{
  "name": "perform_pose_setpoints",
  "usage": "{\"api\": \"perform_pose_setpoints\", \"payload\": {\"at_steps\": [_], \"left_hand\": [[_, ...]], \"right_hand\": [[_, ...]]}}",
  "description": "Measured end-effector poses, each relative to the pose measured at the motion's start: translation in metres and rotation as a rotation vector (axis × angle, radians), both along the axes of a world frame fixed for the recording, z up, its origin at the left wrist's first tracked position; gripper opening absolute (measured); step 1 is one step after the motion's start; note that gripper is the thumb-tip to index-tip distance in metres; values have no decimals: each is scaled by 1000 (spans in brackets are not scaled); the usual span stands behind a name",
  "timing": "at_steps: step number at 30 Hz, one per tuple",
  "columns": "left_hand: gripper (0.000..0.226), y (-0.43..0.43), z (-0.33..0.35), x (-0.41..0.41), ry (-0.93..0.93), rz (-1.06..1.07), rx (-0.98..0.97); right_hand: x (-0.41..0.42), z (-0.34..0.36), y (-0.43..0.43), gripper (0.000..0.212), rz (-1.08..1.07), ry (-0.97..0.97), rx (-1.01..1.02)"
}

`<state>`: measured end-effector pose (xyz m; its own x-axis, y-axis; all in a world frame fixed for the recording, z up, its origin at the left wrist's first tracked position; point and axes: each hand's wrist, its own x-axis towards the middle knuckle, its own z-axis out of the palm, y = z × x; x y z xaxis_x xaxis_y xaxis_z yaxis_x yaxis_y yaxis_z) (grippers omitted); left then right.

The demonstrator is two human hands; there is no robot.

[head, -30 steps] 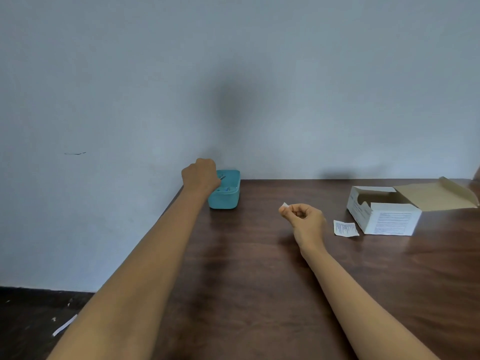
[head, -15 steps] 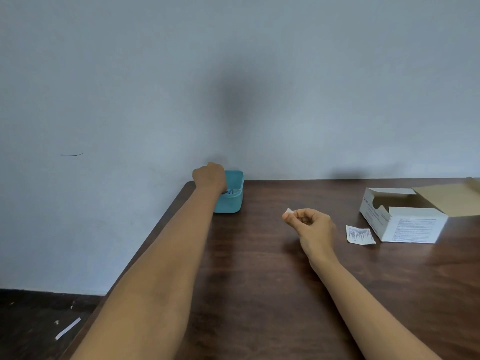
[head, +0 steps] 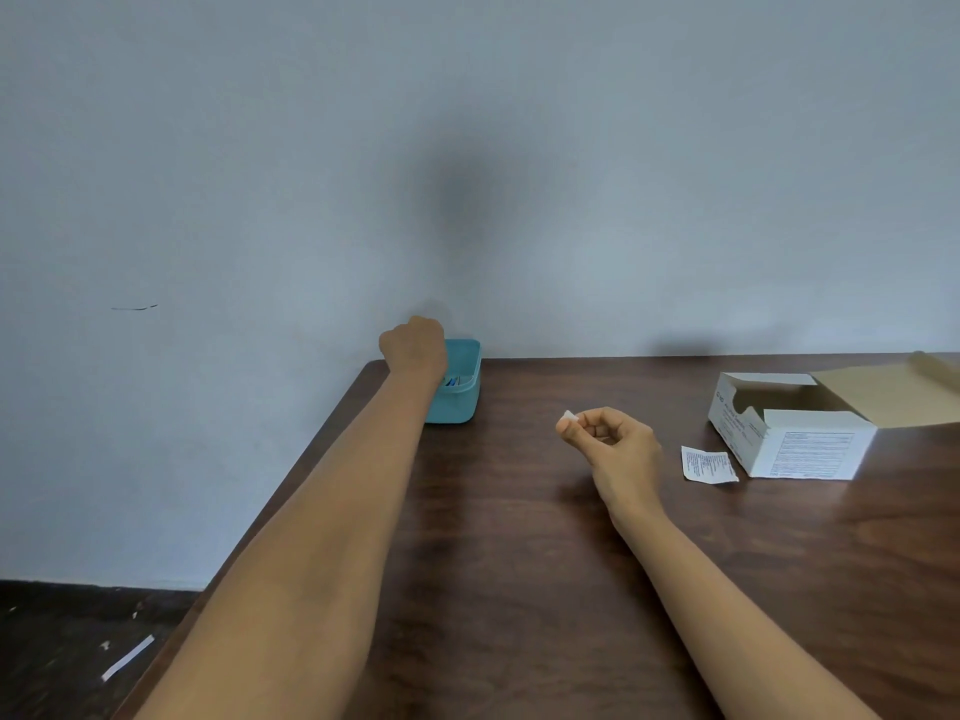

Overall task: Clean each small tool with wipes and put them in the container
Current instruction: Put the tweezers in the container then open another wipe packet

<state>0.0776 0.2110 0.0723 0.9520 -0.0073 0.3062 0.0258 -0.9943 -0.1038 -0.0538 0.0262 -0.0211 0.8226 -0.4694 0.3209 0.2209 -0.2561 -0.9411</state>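
your left hand [head: 413, 348] curled over the teal container [head: 464, 403], whether it held anything untellable, your right hand [head: 618, 445] pinched a white wipe [head: 568, 417]

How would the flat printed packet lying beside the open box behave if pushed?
The packet looks paper-thin, so it is probably very light and floppy. Lying flat on the smooth table, it would likely slide rather than roll, and may be fiddly to pinch up.
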Motion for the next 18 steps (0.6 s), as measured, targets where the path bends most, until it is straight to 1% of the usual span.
{"api": "perform_pose_setpoints", "payload": {"at_steps": [2, 6, 10, 15, 18], "left_hand": [[8, -1, 6, -8, -98, -50, -44], [22, -8, 20, -33, -236, -151, -124], [25, -19, 20, -63, -306, -187, -167], [31, -40, -4, -103, -269, -236, -291], [31, -53, -27, -124, -199, -259, -438]], "right_hand": [[-2, 1, 0, 18, 14, -13, 25], [-5, 2, 0, 17, 76, -7, 108], [-20, 12, -1, 14, 120, -35, 242], [-37, 19, -7, 17, 141, -102, 563], [-51, 19, -12, 18, 172, -117, 732]]}}
